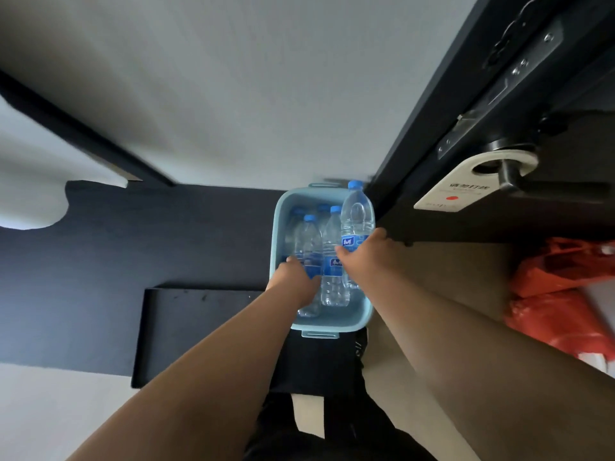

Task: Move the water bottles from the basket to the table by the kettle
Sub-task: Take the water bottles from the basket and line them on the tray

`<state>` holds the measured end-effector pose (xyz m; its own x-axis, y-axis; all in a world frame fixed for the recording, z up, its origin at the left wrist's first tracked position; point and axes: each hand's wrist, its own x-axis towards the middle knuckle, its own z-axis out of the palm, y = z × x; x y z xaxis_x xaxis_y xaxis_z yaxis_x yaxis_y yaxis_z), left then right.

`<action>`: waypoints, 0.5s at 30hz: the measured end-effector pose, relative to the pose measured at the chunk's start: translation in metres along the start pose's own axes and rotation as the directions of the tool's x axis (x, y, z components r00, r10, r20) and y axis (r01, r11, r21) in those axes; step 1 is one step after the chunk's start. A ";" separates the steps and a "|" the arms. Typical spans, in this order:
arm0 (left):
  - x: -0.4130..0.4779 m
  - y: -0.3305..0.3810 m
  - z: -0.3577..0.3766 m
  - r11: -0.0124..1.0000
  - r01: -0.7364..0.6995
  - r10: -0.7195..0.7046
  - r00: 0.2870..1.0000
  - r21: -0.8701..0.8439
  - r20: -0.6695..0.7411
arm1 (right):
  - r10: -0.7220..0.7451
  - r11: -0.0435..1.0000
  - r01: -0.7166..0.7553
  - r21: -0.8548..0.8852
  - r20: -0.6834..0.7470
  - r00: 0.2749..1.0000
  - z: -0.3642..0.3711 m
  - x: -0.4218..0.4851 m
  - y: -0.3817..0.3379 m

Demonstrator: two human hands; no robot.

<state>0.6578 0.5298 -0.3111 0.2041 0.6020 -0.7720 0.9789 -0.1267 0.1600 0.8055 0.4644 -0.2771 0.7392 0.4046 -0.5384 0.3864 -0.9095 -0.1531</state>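
Pale floor and a black flat mat (199, 327) lie closest, beside the person's dark trousers. From there both bare arms stretch forward and down, almost straight, to a light blue plastic basket (279, 227) with slotted handles.

The left hand (293, 274) curls its fingers round the label of a clear plastic water bottle with a blue cap (309, 237), which stands in the left part of the basket. The right hand (361, 252) grips the label of a second bottle (356, 211), which sits higher than the others, its cap over the far rim. Between them a third bottle (332, 261) stands in the basket, with more blue caps behind it.

An orange plastic bag (559, 294) lies to the right. Beyond the basket come a dark blue surface (133, 244) and a white wall (233, 94). At the right, a dark door (432, 111) has a metal lever handle (512, 181) carrying a white hanger card (466, 184).
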 end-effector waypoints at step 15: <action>0.007 0.004 0.008 0.960 0.126 -0.132 0.991 -0.249 -0.007 | 0.067 0.978 -0.072 0.198 0.031 0.997 0.017 -0.010 0.003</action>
<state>0.6629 0.5273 -0.3204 0.0733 0.6189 -0.7821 0.9661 0.1505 0.2097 0.7899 0.4555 -0.2858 0.7457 0.3397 -0.5731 0.2156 -0.9370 -0.2749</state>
